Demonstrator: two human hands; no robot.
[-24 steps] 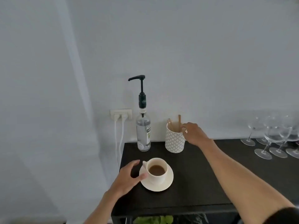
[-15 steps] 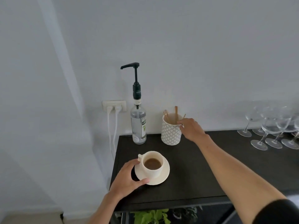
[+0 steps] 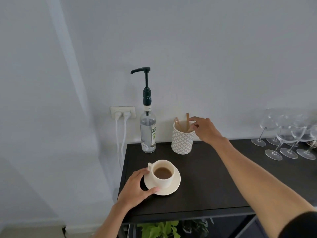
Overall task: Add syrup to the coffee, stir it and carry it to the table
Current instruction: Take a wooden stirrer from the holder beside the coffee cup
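Since the earlier frame the right hand (image 3: 206, 130) has lifted from the side of the patterned holder (image 3: 182, 140) to its rim, and the left hand (image 3: 137, 188) has slid closer round the saucer (image 3: 173, 188).

Taking the syrup bottle (image 3: 148, 133) as the landmark and going left to right: the wall socket (image 3: 123, 112) with two white plugs sits just left of it on the wall. The bottle stands at the back left corner of the dark surface (image 3: 214, 177), its black pump (image 3: 143, 71) raised and its spout pointing left, away from the cup. In front of the bottle and a little to its right, the left hand rests on the saucer's left edge, fingers (image 3: 155, 189) spread and curled loosely against the rim, thumb near the cup handle; it steadies the saucer but does not lift it. The coffee cup (image 3: 163, 174) sits on the saucer, holding light brown coffee. Right of the bottle stands the patterned holder with wooden stir sticks (image 3: 187, 120) poking out. The right hand's thumb and forefinger are pinching at one stick at the rim; whether they have closed on it I cannot tell. Far right of the bottle, wine glasses (image 3: 289, 134) are clustered.

My reading is that the stirring step is just being prepared. Whether syrup has gone in cannot be told from the coffee. Stirring and carrying the cup to the table remain.
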